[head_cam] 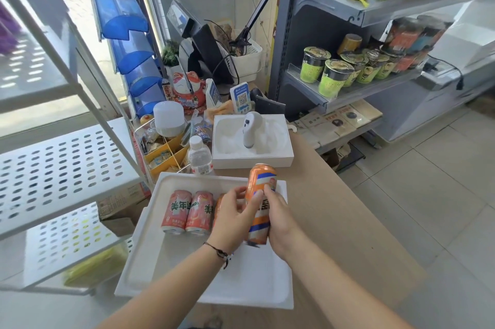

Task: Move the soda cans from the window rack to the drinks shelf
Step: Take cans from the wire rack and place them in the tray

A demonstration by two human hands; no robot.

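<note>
An orange soda can [261, 181] with blue and white stripes is held upright above the white tray [209, 285]. My right hand [278, 224] grips it around the lower half. My left hand [234, 217] touches its left side with thumb and fingers curled against it. Two pink soda cans [176, 212] [199, 213] stand side by side in the tray. A third can [218, 205] is mostly hidden behind my left hand. The white perforated window rack [61, 165] stands at the left, its shelves showing no cans.
The tray lies on a brown counter [334, 208]. Behind it are a water bottle [199, 157], a white box [251, 141] with a white device, and checkout clutter. A grey shelf unit [348, 87] with cup noodles stands at the right, tiled floor beyond.
</note>
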